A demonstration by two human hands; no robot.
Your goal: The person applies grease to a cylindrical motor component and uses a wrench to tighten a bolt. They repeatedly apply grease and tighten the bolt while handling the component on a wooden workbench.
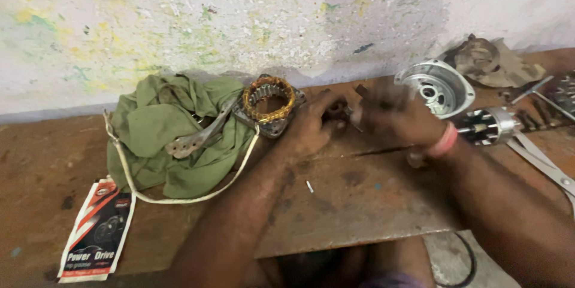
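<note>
My left hand (308, 126) has its grip closed around a small dark metal part (336, 111), held just above the brown desk (359, 198) beside the copper-wound stator (269, 101). My right hand (395, 117) is blurred at the part; I cannot tell its grip. A green cloth (162, 138) lies left.

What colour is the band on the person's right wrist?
The band on the right wrist is pink; the head view shows it, slightly blurred.
</note>
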